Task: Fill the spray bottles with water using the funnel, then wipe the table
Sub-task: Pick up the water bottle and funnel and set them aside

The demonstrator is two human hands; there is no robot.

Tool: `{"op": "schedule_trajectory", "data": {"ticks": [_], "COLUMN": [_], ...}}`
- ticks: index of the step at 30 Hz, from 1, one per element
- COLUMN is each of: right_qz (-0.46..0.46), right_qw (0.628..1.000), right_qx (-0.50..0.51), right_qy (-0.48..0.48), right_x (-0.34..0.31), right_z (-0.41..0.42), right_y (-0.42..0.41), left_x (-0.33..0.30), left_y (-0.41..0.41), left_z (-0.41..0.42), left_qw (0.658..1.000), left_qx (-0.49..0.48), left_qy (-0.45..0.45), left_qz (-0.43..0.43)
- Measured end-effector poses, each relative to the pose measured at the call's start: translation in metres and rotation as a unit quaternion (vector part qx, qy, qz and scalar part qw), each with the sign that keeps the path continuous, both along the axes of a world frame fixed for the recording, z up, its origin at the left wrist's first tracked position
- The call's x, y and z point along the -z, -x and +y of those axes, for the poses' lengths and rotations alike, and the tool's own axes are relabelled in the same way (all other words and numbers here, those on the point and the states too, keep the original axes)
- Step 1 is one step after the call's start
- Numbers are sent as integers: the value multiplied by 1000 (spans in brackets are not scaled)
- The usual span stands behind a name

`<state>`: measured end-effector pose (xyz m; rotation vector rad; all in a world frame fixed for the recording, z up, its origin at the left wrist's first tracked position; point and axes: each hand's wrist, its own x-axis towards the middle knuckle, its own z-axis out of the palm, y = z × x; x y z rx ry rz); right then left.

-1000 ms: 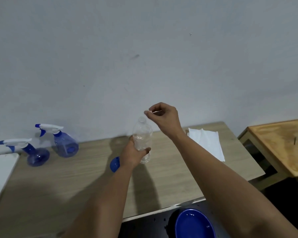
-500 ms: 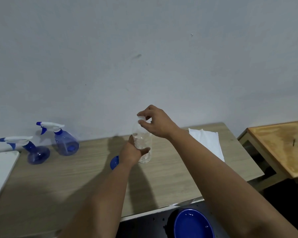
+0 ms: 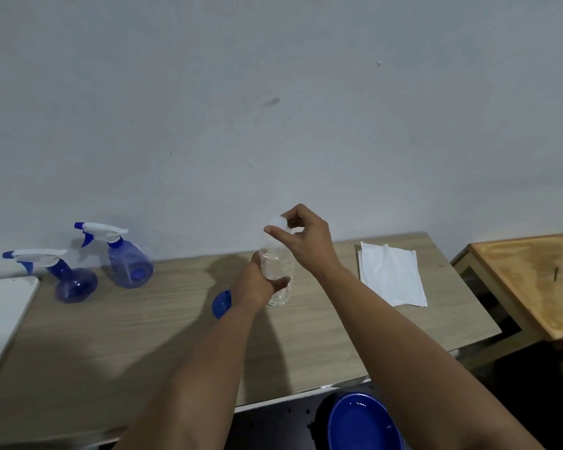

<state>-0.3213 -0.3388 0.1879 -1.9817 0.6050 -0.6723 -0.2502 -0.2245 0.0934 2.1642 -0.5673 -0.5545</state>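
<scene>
Left hand (image 3: 257, 284) gripping clear water bottle (image 3: 275, 271) upright on table (image 3: 143, 336), right hand (image 3: 306, 238) pinching its cap (image 3: 278, 222), funnel (image 3: 221, 303) lying at nine o'clock.

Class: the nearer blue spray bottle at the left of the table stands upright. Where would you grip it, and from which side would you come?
Grip the nearer spray bottle by its slim neck just under the white trigger head, coming from the right, probably. The base bulges wide, and the nozzle points left, so the right side of the neck is clear.
</scene>
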Motion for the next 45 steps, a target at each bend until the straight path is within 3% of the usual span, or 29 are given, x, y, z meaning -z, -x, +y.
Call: {"op": "schedule_trajectory", "data": {"ticks": [6, 15, 20, 28, 31, 35, 41, 45], "right_qz": [7, -54, -66, -68, -44, 9, 4, 3], "right_qw": [998, 996, 998, 996, 997, 997, 994, 992], "right_qx": [-53, 65, 11, 42, 39, 23, 36, 42], "right_qy": [-12, -41, -19, -36, -52, -77, -103, -115], "right_x": [-3, 17, 17, 21, 28, 58, 102, 121], "right_z": [-1, 27, 22, 24, 21, 24, 29, 31], "right_y": [0, -9, -6, -11, -4, 12, 13, 17], "left_x": [-2, 5, 1, 3, 3, 30, 66, 81], "left_y": [-2, 4, 0, -1, -12, -33, -47, -43], "left_z": [0, -1, 0, 4, 17, 55, 94, 95], "left_qw": [1000, 1000, 1000, 999, 998, 992, 986, 977], "left_qx": [-1, -16, -12, 8, 54, 17, 15, 32], "left_qy": [0, -2, -9, -1, -23, -90, -137, -141], "left_qz": [-6, -21, -27, -35, -32, -85, -90, -154]}}
